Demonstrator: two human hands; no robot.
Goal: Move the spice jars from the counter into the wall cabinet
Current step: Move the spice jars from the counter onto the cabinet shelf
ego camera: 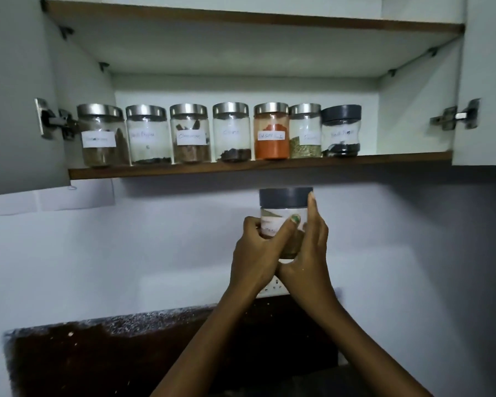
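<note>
Head view: seven labelled spice jars point(229, 133) stand in a row on the wall cabinet shelf point(255, 167); their handwriting is too blurred to read. Below the shelf, the left hand point(255, 250) and right hand point(308, 253) together grip a dark-lidded jar point(284, 206), held upright above the tabletop point(112, 353).

- I see seven jars point(232, 133) in a row on the cabinet shelf point(258, 165), at 12 o'clock.
- Below them, a held jar point(284, 207) sits between my left hand point(255, 247) and right hand point(309, 247).
- The counter point(112, 353) lies at 7 o'clock.

Seven labelled spice jars point(231, 132) along cabinet shelf point(384, 158)
</note>
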